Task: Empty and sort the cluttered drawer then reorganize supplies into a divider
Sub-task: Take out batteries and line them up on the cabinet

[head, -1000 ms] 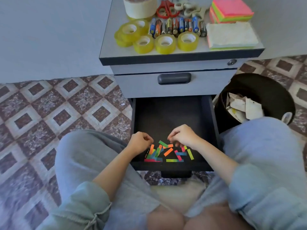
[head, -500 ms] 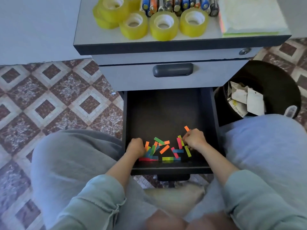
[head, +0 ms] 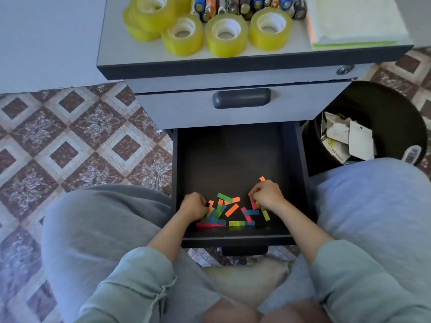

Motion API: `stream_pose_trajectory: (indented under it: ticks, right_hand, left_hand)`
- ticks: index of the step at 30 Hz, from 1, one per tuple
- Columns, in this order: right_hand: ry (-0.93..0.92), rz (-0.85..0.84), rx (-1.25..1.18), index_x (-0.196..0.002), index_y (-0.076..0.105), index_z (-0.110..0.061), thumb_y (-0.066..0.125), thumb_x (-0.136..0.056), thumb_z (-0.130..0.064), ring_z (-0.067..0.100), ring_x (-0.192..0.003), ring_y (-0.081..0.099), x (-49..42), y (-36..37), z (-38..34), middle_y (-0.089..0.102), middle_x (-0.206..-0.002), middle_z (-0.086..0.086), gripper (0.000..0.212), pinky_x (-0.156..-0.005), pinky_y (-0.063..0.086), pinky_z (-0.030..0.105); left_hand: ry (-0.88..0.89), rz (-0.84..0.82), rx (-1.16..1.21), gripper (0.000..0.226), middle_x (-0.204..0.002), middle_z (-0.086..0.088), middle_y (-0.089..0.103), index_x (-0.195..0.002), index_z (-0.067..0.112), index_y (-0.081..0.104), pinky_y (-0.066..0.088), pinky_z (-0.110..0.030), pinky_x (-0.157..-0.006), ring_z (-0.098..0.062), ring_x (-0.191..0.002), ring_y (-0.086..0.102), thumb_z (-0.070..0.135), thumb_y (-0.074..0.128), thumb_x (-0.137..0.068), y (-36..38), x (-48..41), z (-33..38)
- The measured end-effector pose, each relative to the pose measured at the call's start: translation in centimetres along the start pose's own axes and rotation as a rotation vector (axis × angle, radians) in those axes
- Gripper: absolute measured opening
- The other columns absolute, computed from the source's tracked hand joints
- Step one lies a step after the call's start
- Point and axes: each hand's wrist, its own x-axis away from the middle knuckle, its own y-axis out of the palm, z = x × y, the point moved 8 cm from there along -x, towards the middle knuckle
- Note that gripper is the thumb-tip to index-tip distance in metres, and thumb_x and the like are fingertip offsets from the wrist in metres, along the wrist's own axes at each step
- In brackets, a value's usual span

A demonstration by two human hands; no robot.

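The drawer (head: 233, 155) is the lowest one of a grey cabinet and stands pulled out toward the person, between their two knees. Its inside is dark, and most of its floor is bare. At the far left lies a patterned tile floor (head: 70, 136).

At the near end of the drawer, the left hand (head: 193, 207) rests knuckles up at the left edge of a loose pile of coloured paper strips (head: 232, 209). Its fingers are curled in against the strips, but whether they grip any cannot be told. The strips are orange, green, blue, pink and yellow, and they lie crossed over one another. The right hand (head: 267, 194) sits at the right side of the pile. Its fingers are curled down, with the tips by a pink strip, and it is unclear whether that strip is pinched. One orange strip (head: 262, 178) lies apart, just beyond this hand.

Above the open drawer, a second drawer is closed and shows its dark handle (head: 241, 98). On the cabinet's top surface (head: 112, 54) stand yellow tape rolls (head: 226, 34), one stacked on another at the left. Behind them is a row of batteries (head: 245, 4), and a pad of sticky notes (head: 354, 19) lies at the right.

To the right of the cabinet, a black bin (head: 396, 108) stands on the floor with crumpled paper (head: 345, 136) in it.
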Motion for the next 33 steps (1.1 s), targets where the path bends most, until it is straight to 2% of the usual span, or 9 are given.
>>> stream_pose_trajectory:
  ticks: [4, 7, 15, 19, 20, 23, 25, 28, 33]
  right_hand:
    - [-0.084, -0.011, -0.174, -0.084, 0.067, -0.012, 0.053, -0.091, -0.003, 0.015, -0.068, 0.061, 1.5, -0.9, -2.5, 0.064, -0.085, 0.006, 0.019, -0.060, 0.053, 0.024]
    - [-0.246, 0.056, -0.271, -0.076, 0.067, -0.014, 0.058, -0.089, -0.005, 0.012, -0.060, 0.059, 3.4, -3.4, -6.2, 0.063, -0.072, 0.002, 0.017, -0.056, 0.051, 0.021]
    - [-0.711, 0.293, -0.425, -0.074, 0.064, -0.012, 0.064, -0.086, -0.007, -0.001, -0.047, 0.053, 10.6, -13.0, -15.0, 0.057, -0.062, -0.003, 0.013, -0.049, 0.045, 0.011]
    - [-0.819, 0.368, -0.470, -0.069, 0.064, -0.010, 0.064, -0.088, -0.015, 0.003, -0.048, 0.051, 13.0, -17.2, -17.2, 0.058, -0.058, 0.003, 0.019, -0.053, 0.047, 0.021]
    - [-0.857, 0.431, -0.436, -0.071, 0.066, -0.009, 0.065, -0.087, -0.015, 0.006, -0.050, 0.052, 13.8, -18.4, -17.7, 0.060, -0.061, 0.004, 0.018, -0.057, 0.046, 0.023]
    - [-0.990, 0.726, -0.268, -0.080, 0.071, -0.004, 0.068, -0.083, -0.007, 0.001, -0.053, 0.051, 16.8, -21.6, -18.7, 0.066, -0.074, 0.002, 0.005, -0.058, 0.040, 0.008]
    - [-0.954, 0.842, -0.159, -0.090, 0.072, -0.004, 0.067, -0.084, -0.008, 0.004, -0.067, 0.056, 17.2, -22.8, -18.7, 0.069, -0.089, 0.005, 0.009, -0.065, 0.042, 0.014]
    - [-0.776, 0.845, -0.004, -0.101, 0.070, -0.007, 0.059, -0.089, -0.015, 0.023, -0.093, 0.061, 16.0, -23.0, -18.3, 0.066, -0.101, 0.007, 0.019, -0.075, 0.046, 0.031]
    - [-0.754, 0.767, 0.124, -0.110, 0.069, -0.010, 0.051, -0.093, -0.017, 0.022, -0.100, 0.057, 15.9, -22.4, -18.8, 0.060, -0.110, 0.004, 0.026, -0.076, 0.044, 0.030]
  left_hand:
    - [0.028, -0.028, 0.475, 0.017, -0.075, -0.004, 0.059, -0.078, 0.015, 0.052, 0.054, -0.026, -0.063, -0.014, -0.065, 0.060, 0.005, 0.065, -0.085, -1.2, 1.4, 2.0]
    - [0.120, -0.015, 0.611, 0.012, -0.080, -0.006, 0.061, -0.084, 0.014, 0.056, 0.056, -0.025, -0.066, -0.014, -0.069, 0.062, 0.006, 0.065, -0.085, -3.1, 3.0, 4.9]
    - [0.399, 0.094, 0.666, 0.008, -0.077, -0.005, 0.065, -0.088, 0.014, 0.060, 0.056, -0.017, -0.065, -0.007, -0.064, 0.064, 0.008, 0.064, -0.086, -10.8, 9.3, 11.9]
    - [0.474, 0.142, 0.697, 0.008, -0.076, -0.005, 0.065, -0.087, 0.013, 0.060, 0.055, -0.018, -0.065, -0.006, -0.062, 0.064, 0.008, 0.065, -0.085, -14.2, 12.6, 14.3]
    - [0.495, 0.155, 0.709, 0.008, -0.075, -0.004, 0.065, -0.089, 0.013, 0.060, 0.054, -0.017, -0.063, -0.005, -0.060, 0.064, 0.008, 0.066, -0.085, -14.9, 13.4, 14.9]
    - [0.586, 0.201, 0.699, 0.018, -0.072, -0.005, 0.065, -0.100, 0.015, 0.060, 0.052, -0.016, -0.059, -0.004, -0.057, 0.063, 0.006, 0.066, -0.085, -17.0, 16.1, 16.9]
    - [0.635, 0.250, 0.676, 0.020, -0.070, -0.005, 0.066, -0.099, 0.019, 0.062, 0.052, -0.017, -0.060, -0.006, -0.058, 0.063, 0.006, 0.066, -0.085, -18.5, 17.5, 17.9]
    - [0.660, 0.339, 0.643, 0.014, -0.066, -0.003, 0.066, -0.096, 0.013, 0.065, 0.051, -0.015, -0.059, -0.005, -0.056, 0.062, 0.006, 0.066, -0.084, -21.1, 18.7, 19.1]
    - [0.638, 0.471, 0.627, 0.013, -0.064, -0.001, 0.065, -0.089, 0.016, 0.065, 0.055, -0.019, -0.062, -0.002, -0.050, 0.060, 0.009, 0.072, -0.080, -25.6, 19.4, 21.2]
